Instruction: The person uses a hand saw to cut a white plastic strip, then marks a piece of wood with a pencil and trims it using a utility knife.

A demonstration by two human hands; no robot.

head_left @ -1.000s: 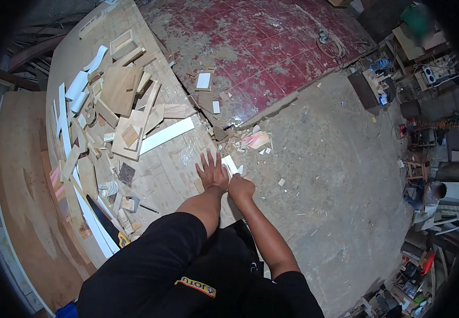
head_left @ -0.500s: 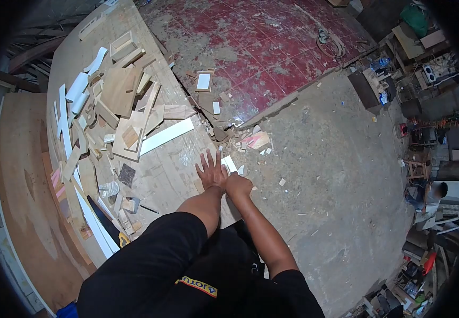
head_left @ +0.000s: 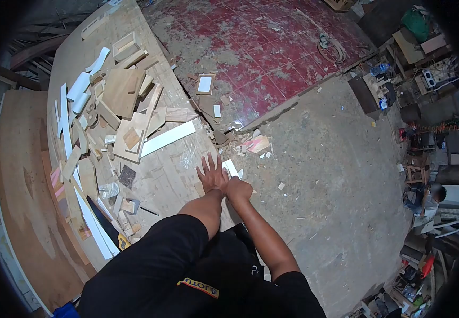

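My left hand (head_left: 213, 175) lies spread, fingers apart, near the right edge of the wooden table (head_left: 176, 180). Right beside it, my right hand (head_left: 238, 190) is closed in a fist, close to the left wrist; what it holds, if anything, is hidden. A small white piece (head_left: 230, 168) shows just beyond the two hands. On the table to the left lies a long white strip (head_left: 168, 139), near a pile of wood offcuts (head_left: 121, 90).
A handsaw (head_left: 104, 220) and a dark pencil-like stick (head_left: 149, 211) lie left of my arms. An open wooden box (head_left: 125, 46) stands at the back. Scraps litter the concrete floor (head_left: 319, 185). Another person (head_left: 429, 201) sits at the far right.
The whole view has shifted very slightly. Both hands stay in nearly the same place, the left spread and the right closed.
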